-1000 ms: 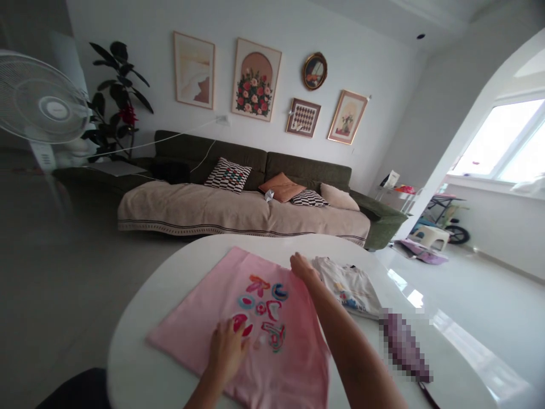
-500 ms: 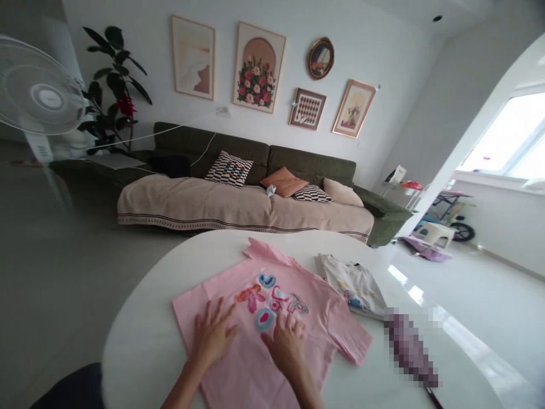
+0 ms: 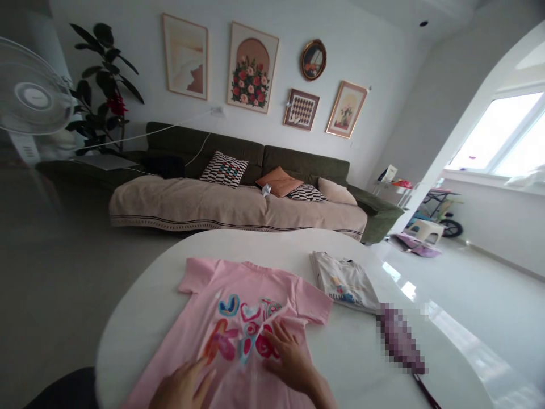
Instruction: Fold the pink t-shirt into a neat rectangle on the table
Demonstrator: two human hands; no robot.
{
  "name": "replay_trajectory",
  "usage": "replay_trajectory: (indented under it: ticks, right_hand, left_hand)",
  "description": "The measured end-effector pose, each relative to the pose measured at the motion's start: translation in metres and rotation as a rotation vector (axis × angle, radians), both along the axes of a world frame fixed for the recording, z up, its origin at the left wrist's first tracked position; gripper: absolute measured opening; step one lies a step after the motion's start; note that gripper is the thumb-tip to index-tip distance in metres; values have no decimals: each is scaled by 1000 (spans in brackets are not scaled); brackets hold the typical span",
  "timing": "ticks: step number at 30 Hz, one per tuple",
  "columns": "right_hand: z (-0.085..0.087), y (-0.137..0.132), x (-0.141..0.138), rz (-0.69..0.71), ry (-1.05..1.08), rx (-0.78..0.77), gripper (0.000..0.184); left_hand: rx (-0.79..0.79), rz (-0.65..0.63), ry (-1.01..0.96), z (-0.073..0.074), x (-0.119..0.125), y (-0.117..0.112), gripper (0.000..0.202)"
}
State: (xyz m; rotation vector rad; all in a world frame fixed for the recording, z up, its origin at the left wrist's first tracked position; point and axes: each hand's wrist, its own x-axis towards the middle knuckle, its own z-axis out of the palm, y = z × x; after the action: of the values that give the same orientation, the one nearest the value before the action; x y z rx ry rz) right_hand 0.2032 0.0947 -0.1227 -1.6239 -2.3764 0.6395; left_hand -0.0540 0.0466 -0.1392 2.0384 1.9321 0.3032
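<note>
A pink T-shirt [image 3: 238,284] with a colourful painted print lies spread out on the white round table, collar toward the far side and both sleeves out. My left hand [image 3: 181,386] rests on the shirt at the lower left of the print, fingers apart, its wrist cut off by the bottom edge. On the right part of the print lies my right hand [image 3: 289,355], palm down with fingers spread. Small wrinkles run through the cloth near its fingertips. Neither hand grips anything that I can see.
A folded light grey T-shirt [image 3: 344,281] lies on the white table [image 3: 353,358], right of the pink one. Beside it is a blurred-out purple item [image 3: 400,341] with a dark handle. Behind stand a green sofa [image 3: 304,162] and, far left, a fan [image 3: 34,94].
The pink T-shirt has turned and its far left sleeve now lies spread out, collar away from me. My left hand has moved down and left; my right hand has stayed near the print.
</note>
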Motion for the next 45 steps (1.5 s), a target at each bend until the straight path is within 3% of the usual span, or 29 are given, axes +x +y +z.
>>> replay_trajectory:
  ticks: [2,4,6,8,11,14,24,30,34,37,41,45]
  right_hand:
    - [6,8,7,6,154,45,31]
    - [9,19,9,-134,257,162,33]
    - [6,31,6,-275,245,295,40]
    - [-2,42,0,-329,131,370,40]
    - [-20,57,-8,-347,-102,325,51]
    - [-35,75,-9,-337,-239,244,57]
    - [-40,161,11,-289,-265,267,58]
    - [-38,190,22,-283,-277,236,55]
    - [-28,191,26,-265,-275,189,55]
    - [-18,173,19,-306,-284,207,54]
    - [-21,113,2,-298,-219,193,61]
    - [-40,44,0,-268,-235,41,66]
  left_hand:
    - [104,-34,-53,12,9,25,41]
    - [208,23,-20,16,23,57,41]
    - [204,129,62,10,34,90,45]
    - [177,181,111,-3,42,116,50]
    - [206,146,132,-23,44,141,53]
    - [252,133,139,-32,43,160,53]
    - [279,157,109,-36,56,240,53]
    - [207,104,38,-30,60,270,54]
    - [140,-12,-21,-14,45,264,43]
    - [197,-4,-1,-14,22,228,40]
    - [278,106,153,-32,-6,156,46]
    - [273,188,284,-41,-9,103,50]
